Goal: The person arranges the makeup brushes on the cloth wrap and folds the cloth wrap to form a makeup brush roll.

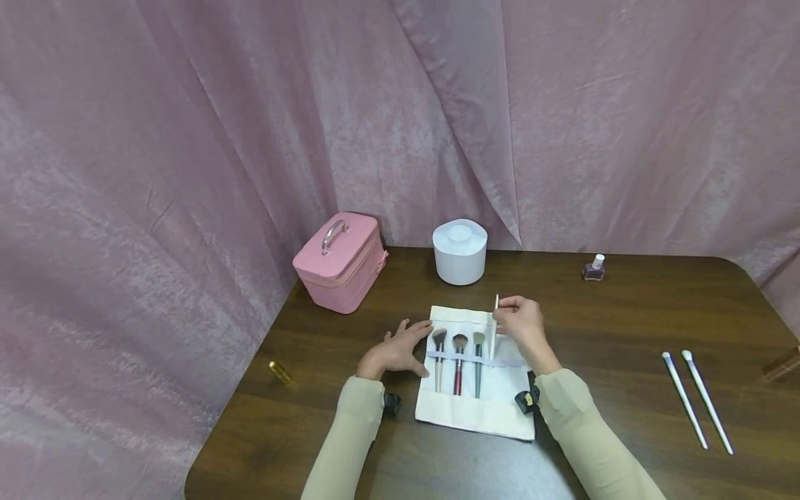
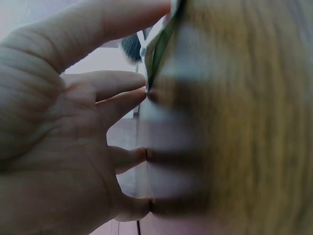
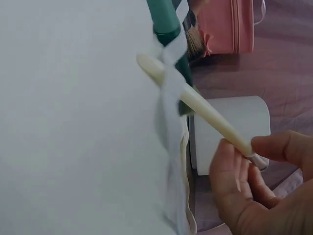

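Observation:
A white cloth brush roll (image 1: 465,417) lies unfolded on the table. Tucked under its elastic band (image 3: 172,105) are a pale-handled makeup brush (image 1: 439,368), a red-handled one (image 1: 458,375) and a green-handled one (image 1: 478,371). My right hand (image 1: 523,328) pinches a cream-handled makeup brush (image 3: 210,117) near its metal ferrule, between thumb and fingers. The handle runs under the band, beside the green brush; its bristle end is hidden by the hand. My left hand (image 1: 398,349) spreads at the roll's left edge, several fingertips down on the wood in the left wrist view.
Behind the roll stand a pink case (image 1: 340,264) and a white lidded container (image 1: 460,260). A nail polish bottle (image 1: 594,269) sits at the back right. Two white brushes (image 1: 696,403) lie far right, and a small gold tube (image 1: 280,372) lies left. A pink curtain (image 1: 412,139) borders the table.

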A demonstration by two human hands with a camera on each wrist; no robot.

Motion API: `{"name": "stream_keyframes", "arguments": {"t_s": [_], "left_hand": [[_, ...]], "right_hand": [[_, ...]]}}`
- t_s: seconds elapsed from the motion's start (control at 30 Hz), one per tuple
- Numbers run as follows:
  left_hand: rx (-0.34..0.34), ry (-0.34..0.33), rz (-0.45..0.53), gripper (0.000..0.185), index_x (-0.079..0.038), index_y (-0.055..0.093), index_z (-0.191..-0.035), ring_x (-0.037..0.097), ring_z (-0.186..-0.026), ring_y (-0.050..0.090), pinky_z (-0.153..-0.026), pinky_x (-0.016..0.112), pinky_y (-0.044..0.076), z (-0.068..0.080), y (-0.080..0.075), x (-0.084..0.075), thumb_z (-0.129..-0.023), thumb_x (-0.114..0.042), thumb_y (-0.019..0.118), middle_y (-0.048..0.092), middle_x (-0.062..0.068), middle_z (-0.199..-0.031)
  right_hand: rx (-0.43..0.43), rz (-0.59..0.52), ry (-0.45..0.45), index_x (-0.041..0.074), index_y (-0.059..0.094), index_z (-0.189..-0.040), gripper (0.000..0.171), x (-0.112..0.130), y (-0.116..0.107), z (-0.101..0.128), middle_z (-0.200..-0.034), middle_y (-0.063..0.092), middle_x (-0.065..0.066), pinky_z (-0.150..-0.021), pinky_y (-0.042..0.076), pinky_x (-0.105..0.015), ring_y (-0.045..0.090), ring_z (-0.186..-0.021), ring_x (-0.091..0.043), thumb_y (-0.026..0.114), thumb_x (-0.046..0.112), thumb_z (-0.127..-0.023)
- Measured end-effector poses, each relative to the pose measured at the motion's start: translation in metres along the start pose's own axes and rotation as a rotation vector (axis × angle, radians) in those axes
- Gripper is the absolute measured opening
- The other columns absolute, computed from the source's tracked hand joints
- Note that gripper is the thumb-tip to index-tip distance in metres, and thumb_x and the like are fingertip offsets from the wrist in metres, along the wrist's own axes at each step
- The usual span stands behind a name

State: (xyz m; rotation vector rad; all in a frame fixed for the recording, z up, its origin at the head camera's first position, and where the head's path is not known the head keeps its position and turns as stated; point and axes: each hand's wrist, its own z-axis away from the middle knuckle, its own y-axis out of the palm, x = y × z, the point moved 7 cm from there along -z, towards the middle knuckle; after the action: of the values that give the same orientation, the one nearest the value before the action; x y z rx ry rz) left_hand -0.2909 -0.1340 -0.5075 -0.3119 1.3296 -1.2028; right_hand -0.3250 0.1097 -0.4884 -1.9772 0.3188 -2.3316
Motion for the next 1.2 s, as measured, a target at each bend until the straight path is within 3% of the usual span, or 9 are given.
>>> {"name": "stream_keyframes", "arguments": {"t_s": [0.2, 0.47, 0.93, 1.2], "left_hand": [[-0.002, 0.004, -0.005, 0.091, -0.012, 0.038, -0.157, 0.040, -0.153, 0.003, -0.115, 0.069, 0.006, 0.001, -0.002, -0.003, -0.080, -0.016, 0.086, 0.025, 0.003, -0.166], [0.003, -0.004, -0.029, 0.092, -0.013, 0.038, -0.158, 0.040, -0.153, 0.004, -0.115, 0.069, 0.007, -0.001, -0.001, -0.001, -0.080, -0.016, 0.087, 0.023, 0.003, -0.166], [0.000, -0.007, -0.049, 0.093, -0.013, 0.036, -0.158, 0.040, -0.153, 0.006, -0.114, 0.070, 0.009, -0.003, 0.000, -0.001, -0.080, -0.018, 0.087, 0.024, 0.002, -0.166], [-0.007, -0.002, -0.033, 0.093, -0.012, 0.038, -0.157, 0.041, -0.152, 0.006, -0.114, 0.070, 0.009, -0.004, -0.001, -0.002, -0.079, -0.017, 0.087, 0.025, 0.003, -0.165]], "right_hand": [[0.060, 0.072, 0.046, -0.010, 0.060, -0.114, 0.026, -0.007, 0.006, 0.001, -0.090, 0.066, -0.014, -0.059, 0.054, -0.024, 0.064, -0.066, -0.015, 0.062, 0.001, -0.091], [0.104, 0.118, 0.089, -0.009, 0.060, -0.116, 0.026, -0.011, 0.009, 0.007, -0.100, 0.062, -0.018, -0.064, 0.056, -0.026, 0.063, -0.074, -0.018, 0.059, 0.005, -0.094], [0.115, 0.136, 0.148, -0.007, 0.063, -0.107, 0.021, -0.017, 0.012, 0.012, -0.095, 0.063, -0.016, -0.063, 0.057, -0.028, 0.062, -0.072, -0.019, 0.060, 0.012, -0.097], [0.116, 0.167, 0.122, -0.011, 0.068, -0.105, 0.022, -0.019, 0.010, 0.013, -0.087, 0.066, -0.015, -0.060, 0.057, -0.027, 0.063, -0.066, -0.017, 0.063, 0.007, -0.093]]}}
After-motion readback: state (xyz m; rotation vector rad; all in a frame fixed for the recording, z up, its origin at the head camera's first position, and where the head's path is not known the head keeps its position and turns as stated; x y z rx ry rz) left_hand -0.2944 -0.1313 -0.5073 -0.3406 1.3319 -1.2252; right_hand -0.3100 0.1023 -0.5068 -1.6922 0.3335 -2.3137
